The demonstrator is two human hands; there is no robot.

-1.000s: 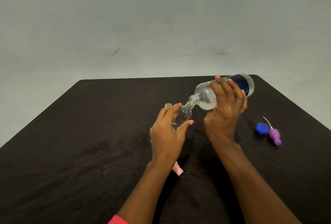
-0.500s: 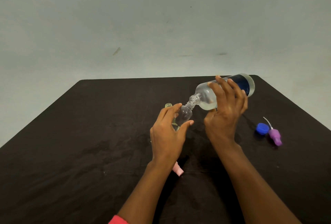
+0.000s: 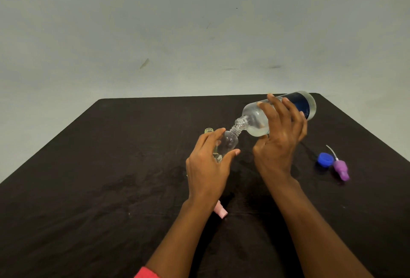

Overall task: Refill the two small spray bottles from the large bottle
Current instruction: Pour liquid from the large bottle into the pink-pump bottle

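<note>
The large bottle (image 3: 255,120) is tipped almost flat above the far right part of the black table (image 3: 111,166), its open neck slanting down and left to meet the mouth of a small clear bottle (image 3: 228,144). The right hand (image 3: 279,144) grips the large bottle round its middle, with the fingers spread over the top and the thumb underneath. The left hand (image 3: 208,166) holds the small clear bottle, which leans towards the big one; its fingers curve loosely over the far side and the thumb presses the near side.

The neck of a second small bottle (image 3: 208,130), yellowish, shows just behind the left fingertips. A pink spray top (image 3: 220,211) lies under the left wrist. Well to the right lie a blue cap (image 3: 325,159) and, just beside it, a purple spray top (image 3: 341,169).
</note>
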